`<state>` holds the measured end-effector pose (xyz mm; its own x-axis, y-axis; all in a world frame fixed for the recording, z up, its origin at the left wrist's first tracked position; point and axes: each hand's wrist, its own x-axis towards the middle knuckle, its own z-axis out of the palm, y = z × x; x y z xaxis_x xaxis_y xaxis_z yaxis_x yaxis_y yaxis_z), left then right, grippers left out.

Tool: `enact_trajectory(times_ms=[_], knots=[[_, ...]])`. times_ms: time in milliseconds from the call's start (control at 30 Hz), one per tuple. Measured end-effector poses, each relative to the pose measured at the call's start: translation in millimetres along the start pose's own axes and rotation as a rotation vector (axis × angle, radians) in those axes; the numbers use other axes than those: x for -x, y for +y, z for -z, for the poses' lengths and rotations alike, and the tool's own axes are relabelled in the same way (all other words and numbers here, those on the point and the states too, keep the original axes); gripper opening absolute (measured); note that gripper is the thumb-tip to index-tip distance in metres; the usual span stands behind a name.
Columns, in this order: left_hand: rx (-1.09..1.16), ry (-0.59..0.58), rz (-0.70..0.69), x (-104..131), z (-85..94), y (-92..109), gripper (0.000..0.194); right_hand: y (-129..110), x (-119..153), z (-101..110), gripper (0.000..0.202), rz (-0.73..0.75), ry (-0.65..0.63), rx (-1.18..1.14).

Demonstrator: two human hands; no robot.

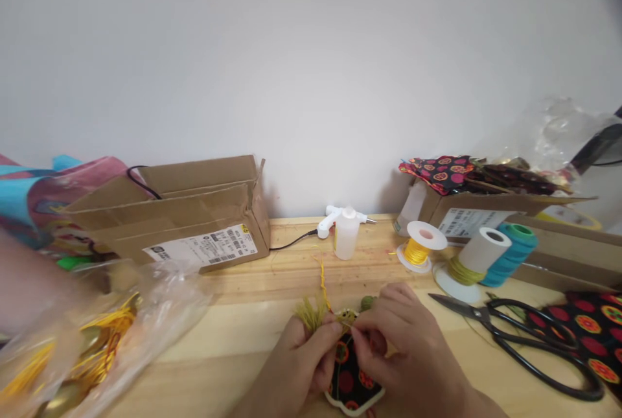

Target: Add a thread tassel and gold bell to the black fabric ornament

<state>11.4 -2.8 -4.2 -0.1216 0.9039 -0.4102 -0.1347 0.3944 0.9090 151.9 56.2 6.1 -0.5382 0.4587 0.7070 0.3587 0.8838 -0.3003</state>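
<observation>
Both hands are at a small black patterned fabric pouch [346, 379] with white edging, low in the middle of the head view. My left hand [306, 356] is closed on the pouch's left side, thumb near its top. Beside that thumb sticks up an olive-green tassel [310, 312]. From the pouch's top a yellow cord [323, 282] runs away across the table. My right hand [398, 334] pinches at the top right of the pouch; what looks like a fine thread lies between its fingertips, too small to be sure. A green ball [368, 302] peeks out behind the right fingers.
Black-handled scissors [529, 340] lie at right, near a yellow thread spool [416, 251], an olive spool [466, 269] and a teal cone [510, 256]. A white bottle [346, 236] and a white glue gun [330, 220] stand behind. Cardboard boxes [194, 223] and a plastic bag [160, 314] flank them.
</observation>
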Motion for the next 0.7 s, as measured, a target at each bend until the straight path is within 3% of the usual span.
enact_trajectory(times_ms=[167,400,567,700], knots=[[-0.021,-0.035,0.001,1.7,-0.2,1.4,0.038,2.9,-1.5,2.3,0.019,-0.115,0.018,0.058],[0.055,0.099,-0.035,-3.5,1.6,-7.9,0.033,-3.0,-1.3,0.7,0.018,0.045,-0.001,-0.01],[-0.05,-0.028,-0.037,-2.1,1.9,-4.4,0.044,0.9,-3.0,4.1,0.019,-0.072,0.035,0.049],[-0.012,0.036,-0.019,-1.2,1.7,-3.0,0.037,-2.2,-4.3,3.9,0.019,0.027,0.014,0.006]])
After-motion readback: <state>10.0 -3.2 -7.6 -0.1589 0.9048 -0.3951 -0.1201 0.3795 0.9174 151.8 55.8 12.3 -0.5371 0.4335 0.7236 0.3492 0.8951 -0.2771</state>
